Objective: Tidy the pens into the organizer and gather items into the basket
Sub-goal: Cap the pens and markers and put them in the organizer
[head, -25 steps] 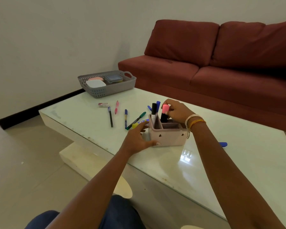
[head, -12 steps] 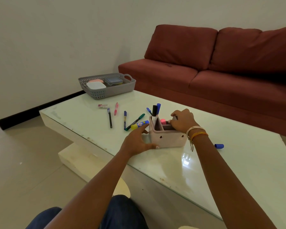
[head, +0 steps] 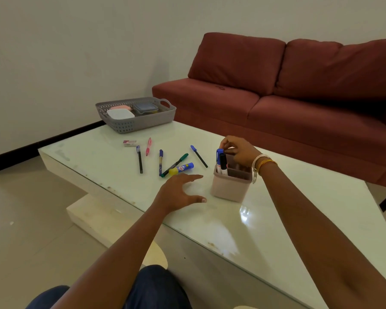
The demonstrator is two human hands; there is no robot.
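The fingers (head: 224, 145) of the right hand (head: 239, 150) are bent over the organizer (head: 231, 182), tips at the cap of the blue marker (head: 219, 152) standing in it; whether they pinch it I cannot tell. The left hand (head: 181, 192) has let go of the organizer's side and now hovers flat beside it, fingers spread and holding nothing. The pink highlighter has dropped into the organizer, so I judge one more pen is stowed.

The bench (head: 276, 219) runs wide and bare toward the person, its near edge well clear of the organizer. The basket (head: 143, 121) sits at the far corner near the edge. Between them lie the loose pens (head: 139, 159), well apart from any edge, with the glue stick (head: 182, 168) just ahead of the left hand and an eraser (head: 129, 142) beyond.
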